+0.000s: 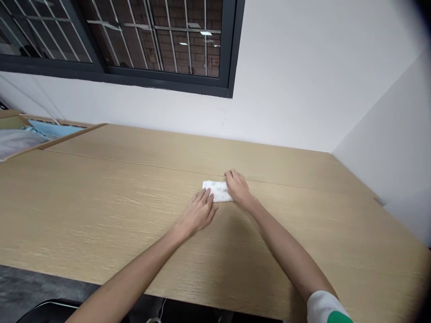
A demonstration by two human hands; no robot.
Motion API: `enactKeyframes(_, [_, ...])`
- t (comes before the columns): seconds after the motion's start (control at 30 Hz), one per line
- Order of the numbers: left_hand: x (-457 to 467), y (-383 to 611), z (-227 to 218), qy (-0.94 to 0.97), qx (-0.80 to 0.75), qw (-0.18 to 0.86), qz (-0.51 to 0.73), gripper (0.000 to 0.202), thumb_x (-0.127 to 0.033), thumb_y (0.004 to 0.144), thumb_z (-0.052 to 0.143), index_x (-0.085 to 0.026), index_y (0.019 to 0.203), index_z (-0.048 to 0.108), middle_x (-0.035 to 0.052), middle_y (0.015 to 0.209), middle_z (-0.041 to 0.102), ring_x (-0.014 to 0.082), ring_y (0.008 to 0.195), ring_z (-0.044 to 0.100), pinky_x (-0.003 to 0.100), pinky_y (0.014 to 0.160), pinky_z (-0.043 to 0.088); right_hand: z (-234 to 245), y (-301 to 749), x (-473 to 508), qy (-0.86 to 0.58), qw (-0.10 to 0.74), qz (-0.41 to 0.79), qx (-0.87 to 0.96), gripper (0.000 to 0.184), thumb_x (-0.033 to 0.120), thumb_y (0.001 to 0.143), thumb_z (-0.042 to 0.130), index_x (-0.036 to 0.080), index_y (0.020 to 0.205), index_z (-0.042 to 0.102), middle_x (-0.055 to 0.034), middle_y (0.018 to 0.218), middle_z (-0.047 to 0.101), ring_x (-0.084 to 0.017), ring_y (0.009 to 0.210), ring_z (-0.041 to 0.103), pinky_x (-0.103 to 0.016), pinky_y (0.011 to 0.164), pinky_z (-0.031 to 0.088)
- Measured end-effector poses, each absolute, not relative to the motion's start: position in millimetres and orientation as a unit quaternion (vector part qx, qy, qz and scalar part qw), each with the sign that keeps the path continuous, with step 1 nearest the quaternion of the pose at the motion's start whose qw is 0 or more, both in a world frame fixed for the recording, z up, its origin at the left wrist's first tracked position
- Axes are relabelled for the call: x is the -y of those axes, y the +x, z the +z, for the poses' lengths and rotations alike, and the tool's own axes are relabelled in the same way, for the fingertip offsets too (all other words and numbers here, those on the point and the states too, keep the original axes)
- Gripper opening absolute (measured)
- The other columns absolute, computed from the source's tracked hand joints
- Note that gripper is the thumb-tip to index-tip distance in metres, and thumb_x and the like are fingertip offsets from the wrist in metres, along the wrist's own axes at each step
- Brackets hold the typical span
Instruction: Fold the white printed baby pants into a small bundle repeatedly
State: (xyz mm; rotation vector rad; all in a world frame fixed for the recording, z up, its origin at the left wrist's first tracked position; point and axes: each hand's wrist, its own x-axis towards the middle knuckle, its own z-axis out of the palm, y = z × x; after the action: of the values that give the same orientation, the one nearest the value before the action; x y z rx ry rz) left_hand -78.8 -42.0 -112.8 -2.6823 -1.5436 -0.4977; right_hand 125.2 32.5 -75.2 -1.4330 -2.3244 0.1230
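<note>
A small folded white cloth (220, 191) with a faint printed pattern lies flat on the wooden table. My left hand (201, 211) rests on its lower left part, fingers stretched out over the edge and holding nothing. At the cloth's right end, my right hand (237, 187) lies over the edge, covering that end. Its fingers reach past the far right corner onto the tabletop, slightly bent; the thumb is hard to make out.
The broad light-wood table (101, 202) has a seam running along it and meets the white wall behind. At the far left stands a wooden-edged box (76, 134) with blue and whitish fabric inside. A barred window (168, 40) is above. Part of a black chair (50, 309) shows below the front edge.
</note>
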Motion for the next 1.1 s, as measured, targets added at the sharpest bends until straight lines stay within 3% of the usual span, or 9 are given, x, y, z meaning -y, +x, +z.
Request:
enactKeyframes(0.1, [36,-72,-117,-0.85,0.493,0.008,-0.187,0.063,-0.044,0.102,0.042,0.0,0.149,0.042,0.028,0.164,0.028,0.0379,0.156,0.019,0.054,0.124,0.025,-65,109,-16,-0.463,0.234,0.008,0.855,0.038,0.012,0.102,0.032,0.014,0.132,0.056,-0.0173,0.127,0.063,-0.029,0.124,0.055,-0.042,0.108,0.041])
enactKeyframes(0.2, [26,-74,-122,-0.856,0.484,-0.024,-0.181,0.071,-0.045,0.102,0.04,-0.002,0.157,0.029,0.0252,0.167,0.021,0.0351,0.158,0.011,0.053,0.126,0.022,-70,99,-5,-0.386,0.2,0.033,0.9,0.043,0.017,0.103,0.033,0.012,0.142,0.05,-0.0165,0.141,0.059,-0.026,0.134,0.051,-0.041,0.112,0.041])
enactKeyframes(0.33, [17,-87,-125,-0.864,0.479,-0.08,-0.132,0.074,-0.053,0.105,0.032,-0.008,0.162,0.02,0.0191,0.17,0.013,0.0307,0.159,0.006,0.051,0.127,0.018,-96,99,-7,-0.382,0.141,0.05,0.912,0.054,0.026,0.106,0.028,0.004,0.155,0.036,-0.0212,0.161,0.038,-0.029,0.151,0.033,-0.047,0.123,0.028])
enactKeyframes(0.43, [16,-95,-124,-0.864,0.479,-0.098,-0.117,0.077,-0.059,0.105,0.028,-0.012,0.164,0.013,0.0167,0.171,0.011,0.0284,0.159,0.007,0.051,0.128,0.015,-107,107,-13,-0.399,0.094,0.074,0.909,0.064,0.039,0.108,0.028,0.006,0.162,0.024,-0.018,0.169,0.022,-0.028,0.157,0.017,-0.049,0.127,0.017])
enactKeyframes(0.63, [17,-97,-118,-0.859,0.488,-0.106,-0.111,0.078,-0.059,0.104,0.03,-0.01,0.163,0.016,0.019,0.17,0.013,0.0293,0.159,0.01,0.052,0.127,0.016,-89,127,-20,-0.435,-0.028,0.147,0.888,0.081,0.046,0.099,0.045,0.008,0.164,0.016,-0.0167,0.17,0.013,-0.028,0.158,0.011,-0.049,0.128,0.01])
enactKeyframes(0.8, [12,-95,-108,-0.856,0.489,-0.117,-0.121,0.078,-0.059,0.101,0.04,-0.01,0.16,0.026,0.0212,0.168,0.022,0.0295,0.157,0.02,0.05,0.125,0.019,-76,136,-25,-0.422,-0.042,0.168,0.89,0.103,0.041,0.081,0.068,0.009,0.165,0.016,-0.0184,0.169,0.015,-0.033,0.157,0.016,-0.052,0.128,0.008])
enactKeyframes(0.87, [10,-93,-107,-0.849,0.499,-0.118,-0.124,0.082,-0.061,0.098,0.047,-0.009,0.159,0.027,0.0226,0.167,0.025,0.0311,0.157,0.022,0.051,0.125,0.02,-76,137,-26,-0.419,-0.024,0.158,0.894,0.099,0.032,0.079,0.068,0.01,0.164,0.021,-0.0189,0.168,0.02,-0.033,0.156,0.02,-0.054,0.127,0.007])
enactKeyframes(0.97, [6,-87,-110,-0.84,0.513,-0.104,-0.142,0.083,-0.056,0.094,0.056,-0.007,0.156,0.03,0.0256,0.163,0.032,0.0341,0.154,0.028,0.054,0.123,0.022,-81,137,-27,-0.42,0.028,0.107,0.901,0.083,0.016,0.081,0.06,0.014,0.16,0.033,-0.0177,0.165,0.032,-0.031,0.153,0.029,-0.053,0.123,0.017])
enactKeyframes(1.1, [2,-80,-112,-0.825,0.513,-0.079,-0.222,0.06,-0.036,0.093,0.06,-0.01,0.145,0.046,0.0241,0.151,0.051,0.0347,0.142,0.047,0.054,0.118,0.03,-82,140,-32,-0.425,0.105,0.018,0.899,0.056,0.005,0.088,0.047,0.017,0.142,0.057,-0.0184,0.151,0.052,-0.03,0.14,0.046,-0.049,0.112,0.03])
